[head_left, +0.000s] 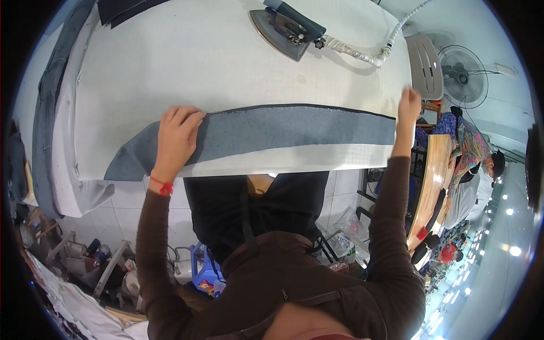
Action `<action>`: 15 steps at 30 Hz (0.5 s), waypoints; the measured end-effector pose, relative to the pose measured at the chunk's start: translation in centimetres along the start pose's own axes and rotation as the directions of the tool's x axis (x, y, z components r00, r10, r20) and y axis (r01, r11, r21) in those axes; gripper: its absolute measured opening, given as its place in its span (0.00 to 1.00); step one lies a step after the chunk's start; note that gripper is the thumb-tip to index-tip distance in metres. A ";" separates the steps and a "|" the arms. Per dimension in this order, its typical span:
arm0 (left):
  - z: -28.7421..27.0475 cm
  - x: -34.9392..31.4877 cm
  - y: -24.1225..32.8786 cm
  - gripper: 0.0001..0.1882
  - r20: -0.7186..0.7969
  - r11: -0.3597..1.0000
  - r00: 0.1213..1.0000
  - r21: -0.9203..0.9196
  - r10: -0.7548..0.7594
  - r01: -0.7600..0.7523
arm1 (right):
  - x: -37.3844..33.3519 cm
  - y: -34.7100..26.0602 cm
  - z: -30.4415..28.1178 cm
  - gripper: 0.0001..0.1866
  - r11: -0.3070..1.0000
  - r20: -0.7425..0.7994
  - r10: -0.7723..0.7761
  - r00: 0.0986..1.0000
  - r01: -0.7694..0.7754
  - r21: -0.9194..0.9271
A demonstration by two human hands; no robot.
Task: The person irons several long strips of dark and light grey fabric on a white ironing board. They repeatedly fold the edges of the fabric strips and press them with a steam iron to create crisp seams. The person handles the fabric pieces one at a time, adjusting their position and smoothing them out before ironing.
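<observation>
Left hand (177, 136): flat, fingers spread, pinning the long grey fabric strip (266, 132) at centre frame.
Right hand (409, 105): pinching the strip's right end, pulling it taut.
Steam iron (288, 31): parked at top, clear.

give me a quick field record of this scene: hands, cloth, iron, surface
left hand: flat on the grey fabric strip, near its left end
right hand: at the strip's right end, grip unclear
strip: stretched flat across the white ironing table
steam iron: resting on the table's far side, hose attached, apart from both hands
</observation>
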State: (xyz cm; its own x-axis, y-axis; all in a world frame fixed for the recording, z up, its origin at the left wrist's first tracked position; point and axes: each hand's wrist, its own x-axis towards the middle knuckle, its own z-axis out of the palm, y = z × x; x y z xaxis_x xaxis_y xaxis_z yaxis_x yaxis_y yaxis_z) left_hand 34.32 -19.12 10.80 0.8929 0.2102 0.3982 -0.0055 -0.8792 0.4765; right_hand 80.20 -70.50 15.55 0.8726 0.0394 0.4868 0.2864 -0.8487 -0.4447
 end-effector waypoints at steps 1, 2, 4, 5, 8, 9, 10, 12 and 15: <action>0.0 -0.6 0.4 0.13 -0.003 0.996 0.997 0.052 -0.074 0.074 | -0.8 5.0 -2.0 0.22 0.967 0.274 0.243 0.931 -0.211 -0.141; -0.1 -1.2 0.5 0.13 -0.010 0.984 0.989 0.098 -0.146 0.146 | -2.8 9.8 -3.5 0.25 0.941 0.267 0.291 0.919 -0.223 -0.256; -1.3 -2.5 -0.4 0.15 -0.002 0.944 0.961 0.186 -0.278 0.273 | -5.8 16.2 -5.1 0.27 0.936 0.241 0.259 0.935 -0.181 -0.303; -3.0 -3.3 -1.1 0.17 0.019 0.916 0.940 0.235 -0.339 0.326 | -7.5 17.5 -4.8 0.28 0.960 0.241 0.153 0.958 -0.085 -0.268; -8.8 -6.5 -3.6 0.24 0.049 0.791 0.866 0.434 -0.498 0.430 | -10.6 15.7 -2.6 0.27 0.964 0.216 0.220 0.951 -0.177 -0.201; -10.6 -7.4 -4.6 0.27 0.045 0.750 0.844 0.487 -0.534 0.449 | -11.0 15.1 -2.4 0.26 0.950 0.221 0.289 0.932 -0.249 -0.190; -11.9 -8.2 -5.4 0.31 0.054 0.701 0.805 0.528 -0.591 0.479 | -10.4 15.9 -2.8 0.24 0.942 0.204 0.290 0.935 -0.241 -0.233; -13.9 -10.6 -7.6 0.31 0.142 0.671 0.709 0.491 -0.691 0.556 | -8.3 18.1 -3.4 0.23 0.951 0.338 0.292 0.894 -0.234 -0.203; -15.8 -13.7 -8.9 0.28 0.140 0.721 0.737 0.390 -0.661 0.573 | -5.9 19.2 -3.7 0.23 0.966 0.386 0.235 0.892 -0.171 -0.193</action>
State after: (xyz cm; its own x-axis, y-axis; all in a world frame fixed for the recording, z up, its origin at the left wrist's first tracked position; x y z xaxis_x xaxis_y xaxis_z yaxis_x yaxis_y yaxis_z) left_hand 15.04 -7.42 13.45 0.7245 0.6767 -0.1310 0.6833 -0.6802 0.2655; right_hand 79.04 -88.97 6.96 0.9984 0.0397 0.0396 0.0515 -0.9284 -0.3680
